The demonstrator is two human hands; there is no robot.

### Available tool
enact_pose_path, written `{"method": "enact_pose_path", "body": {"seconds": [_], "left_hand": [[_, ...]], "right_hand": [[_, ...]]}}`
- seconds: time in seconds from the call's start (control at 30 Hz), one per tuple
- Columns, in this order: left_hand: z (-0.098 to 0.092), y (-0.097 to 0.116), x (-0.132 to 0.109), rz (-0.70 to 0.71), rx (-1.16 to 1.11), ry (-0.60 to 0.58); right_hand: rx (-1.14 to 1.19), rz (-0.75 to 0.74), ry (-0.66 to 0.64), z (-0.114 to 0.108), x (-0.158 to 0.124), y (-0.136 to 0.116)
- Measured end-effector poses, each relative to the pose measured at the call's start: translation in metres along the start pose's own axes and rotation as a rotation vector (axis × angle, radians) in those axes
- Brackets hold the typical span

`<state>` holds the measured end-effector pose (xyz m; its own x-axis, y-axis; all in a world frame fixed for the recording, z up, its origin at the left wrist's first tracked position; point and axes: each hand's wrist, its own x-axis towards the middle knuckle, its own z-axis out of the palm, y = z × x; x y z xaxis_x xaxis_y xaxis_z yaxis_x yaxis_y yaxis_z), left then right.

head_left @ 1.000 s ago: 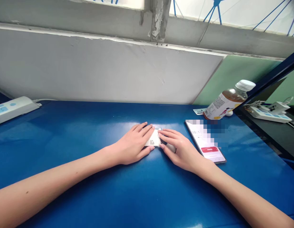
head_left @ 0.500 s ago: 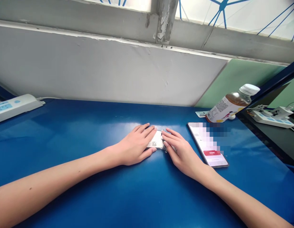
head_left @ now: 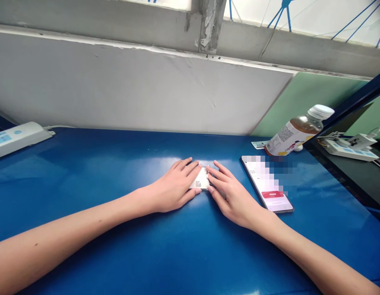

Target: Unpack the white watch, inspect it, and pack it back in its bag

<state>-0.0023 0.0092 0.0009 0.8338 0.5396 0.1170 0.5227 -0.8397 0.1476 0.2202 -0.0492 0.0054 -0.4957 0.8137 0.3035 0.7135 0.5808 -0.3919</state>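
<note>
A small flat white card-like packet (head_left: 202, 179) with a dark square printed mark lies on the blue table, partly covered by my hands. My left hand (head_left: 175, 184) rests flat across its left side, fingers extended and thumb along the near edge. At the packet's right edge are the fingertips of my right hand (head_left: 231, 190); its fingers are stretched out and slightly apart, with the thumb tip by the near corner. What lies beneath my right fingers is hidden.
Right of my right hand lies a phone (head_left: 274, 200) with a lit screen. Behind it stand a drink bottle (head_left: 292, 133) and a small white card (head_left: 259, 145). Power strips sit at far left (head_left: 20, 137) and far right (head_left: 351, 150). A wall (head_left: 131, 90) bounds the table's back.
My right fingers have spread a little at the packet's edge, and a small dangling bit there no longer shows. My left hand stays in place; the whole view has shifted slightly.
</note>
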Motion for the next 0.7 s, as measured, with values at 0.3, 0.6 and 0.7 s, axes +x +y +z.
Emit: {"method": "enact_pose_path", "body": {"seconds": [0.3,0.6,0.7], "left_hand": [[0.0,0.001,0.002,0.0,-0.022,0.004],[0.002,0.0,0.0,-0.015,-0.052,0.043],[0.002,-0.002,0.0,-0.048,-0.075,0.06]], "right_hand": [[-0.276,-0.2,0.023,0.001,0.007,-0.001],[-0.193,-0.079,0.139,0.01,0.001,-0.004],[-0.099,-0.026,0.15,0.01,-0.001,-0.001]]}}
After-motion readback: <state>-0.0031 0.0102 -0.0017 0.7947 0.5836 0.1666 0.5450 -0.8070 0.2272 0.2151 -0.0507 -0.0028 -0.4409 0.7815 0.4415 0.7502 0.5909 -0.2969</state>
